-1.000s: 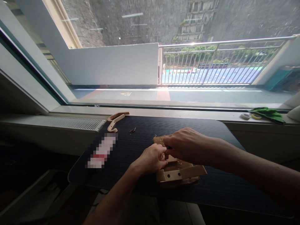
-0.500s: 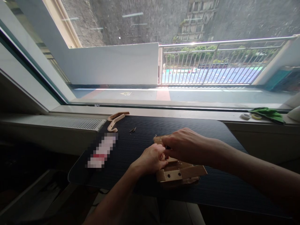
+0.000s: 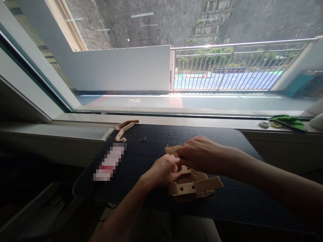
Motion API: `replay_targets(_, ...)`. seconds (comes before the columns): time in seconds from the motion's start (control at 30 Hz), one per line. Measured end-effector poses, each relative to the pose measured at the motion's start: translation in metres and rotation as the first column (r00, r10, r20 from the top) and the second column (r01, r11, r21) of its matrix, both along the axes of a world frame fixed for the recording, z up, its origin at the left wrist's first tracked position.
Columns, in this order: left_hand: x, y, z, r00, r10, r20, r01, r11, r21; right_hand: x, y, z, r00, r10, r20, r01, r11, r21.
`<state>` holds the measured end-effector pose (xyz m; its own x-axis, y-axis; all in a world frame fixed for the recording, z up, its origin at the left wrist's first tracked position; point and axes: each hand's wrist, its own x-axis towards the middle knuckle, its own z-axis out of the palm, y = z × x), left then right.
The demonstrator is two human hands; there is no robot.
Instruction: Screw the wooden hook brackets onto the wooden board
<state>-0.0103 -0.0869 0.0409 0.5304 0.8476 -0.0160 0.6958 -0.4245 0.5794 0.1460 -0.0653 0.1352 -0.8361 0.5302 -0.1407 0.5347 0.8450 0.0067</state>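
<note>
On a wooden board (image 3: 199, 177) my two hands meet, fingertips together. My left hand (image 3: 163, 170) is closed, its fingers pinched at a wooden piece (image 3: 186, 169) on the board. From the right, my right hand (image 3: 200, 154) comes down over the same spot, fingers curled tight. What the fingers grip is hidden between the hands. Along the board's near edge lies a wooden hook (image 3: 202, 186) with two dark holes, its right end sticking out past the board. Small shavings or crumbs show on the board.
Two bent wooden hooks (image 3: 123, 132) lie at the table's far left, with several small screws (image 3: 142, 139) beside them. A blurred pink-white packet (image 3: 109, 163) is nearer. On the sill are tape rolls (image 3: 276, 125) and a green cloth (image 3: 287, 123). The dark table (image 3: 141, 191) stands against the window.
My right hand has turned and shifted slightly at the fingertips; a dark bit seen between its fingers before is now hidden. My left hand and the board have stayed put.
</note>
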Motion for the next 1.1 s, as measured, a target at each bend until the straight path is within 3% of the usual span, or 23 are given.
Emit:
replay_targets(0.3,0.000,-0.001,0.001,0.999,0.029,-0.022,-0.030,0.998,-0.050,0.002,-0.007,0.013,0.998,-0.002,0.059,0.004,0.999,-0.032)
replay_targets(0.5,0.000,-0.001,0.000,1.000,0.008,-0.014,-0.009,0.998,-0.063,0.000,-0.007,0.008,1.000,-0.018,-0.002,0.018,0.999,-0.034)
replay_targets(0.8,-0.002,-0.004,-0.005,1.000,-0.001,-0.024,0.000,0.999,-0.036,-0.014,-0.030,0.007,0.984,-0.177,-0.030,0.179,0.981,0.075)
replay_targets(1.1,-0.004,-0.007,-0.006,1.000,0.017,0.019,-0.017,1.000,-0.020,-0.018,-0.028,0.008,0.959,-0.270,-0.089,0.277,0.957,0.082)
